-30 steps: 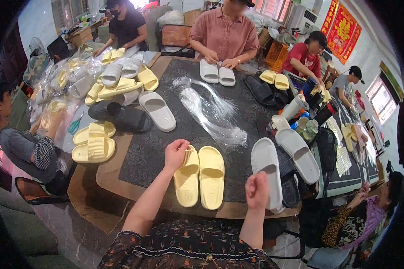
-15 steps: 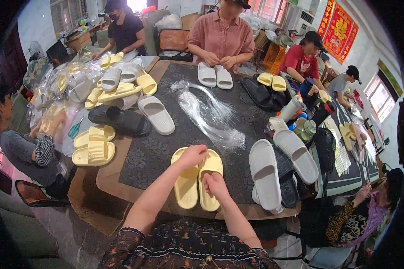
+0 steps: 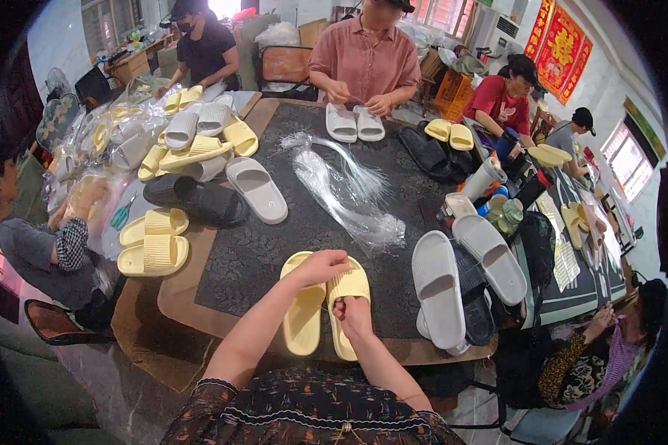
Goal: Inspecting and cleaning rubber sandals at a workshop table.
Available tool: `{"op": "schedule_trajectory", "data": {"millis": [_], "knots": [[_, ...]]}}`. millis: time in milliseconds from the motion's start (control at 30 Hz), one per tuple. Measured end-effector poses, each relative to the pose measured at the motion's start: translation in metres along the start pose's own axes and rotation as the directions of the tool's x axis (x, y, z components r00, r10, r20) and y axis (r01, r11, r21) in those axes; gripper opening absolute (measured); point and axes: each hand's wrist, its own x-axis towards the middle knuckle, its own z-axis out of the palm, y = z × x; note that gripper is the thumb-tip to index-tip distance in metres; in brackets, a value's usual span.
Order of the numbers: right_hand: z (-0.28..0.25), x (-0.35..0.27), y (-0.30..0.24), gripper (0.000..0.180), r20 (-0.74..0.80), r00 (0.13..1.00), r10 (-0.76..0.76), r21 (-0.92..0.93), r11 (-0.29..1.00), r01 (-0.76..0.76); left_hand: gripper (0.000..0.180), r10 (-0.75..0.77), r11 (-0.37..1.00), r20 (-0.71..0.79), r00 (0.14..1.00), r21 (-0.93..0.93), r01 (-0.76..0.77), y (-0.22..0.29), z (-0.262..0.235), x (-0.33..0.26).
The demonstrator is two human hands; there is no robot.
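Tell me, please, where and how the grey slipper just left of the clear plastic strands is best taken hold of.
Probably by its strap, coming from the near right. The grey slipper's open heel end points that way, so fingers could slip under the strap, thumb on top; black footwear crowds its left.

Passable over dark mat (image 3: pixel 395 285) on both sides of near yellow slippers (image 3: pixel 302 326). Obstructed rightward by grey slippers (image 3: pixel 436 271), leftward by second yellow pair (image 3: pixel 161 254), ahead by clear plastic strands (image 3: pixel 328 194).
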Motion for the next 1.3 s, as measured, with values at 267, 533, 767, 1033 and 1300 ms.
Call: {"op": "schedule_trajectory", "data": {"millis": [267, 533, 767, 1033, 1300], "knots": [[0.001, -0.013, -0.010, 0.014, 0.131, 0.991, -0.006, 0.059, 0.998, -0.001, 0.021, -0.003, 0.991, -0.048, 0.999, -0.136, -0.004, -0.009, 0.000, -0.004], [-0.015, -0.053, -0.039, 0.036, 0.611, 0.645, -0.459, -0.737, -0.031, 0.675, 0.017, -0.160, 0.956, -0.414, 0.896, -0.291, 0.037, -0.010, -0.001, -0.007], [0.022, -0.025, -0.080, 0.024, 0.415, 0.755, -0.508, -0.795, 0.201, 0.573, 0.016, -0.159, 0.880, -0.487, 0.859, -0.464, -0.100, -0.014, -0.006, -0.006], [0.039, 0.052, -0.059, 0.025, 0.385, 0.813, -0.436, -0.756, 0.356, 0.549, 0.016, -0.171, 0.844, -0.497, 0.851, -0.519, -0.133, -0.019, -0.004, -0.006], [0.028, 0.062, -0.047, 0.015, 0.321, 0.816, -0.481, -0.564, 0.595, 0.573, 0.018, -0.195, 0.875, -0.526, 0.828, -0.475, -0.096, -0.010, -0.008, -0.009]]}}
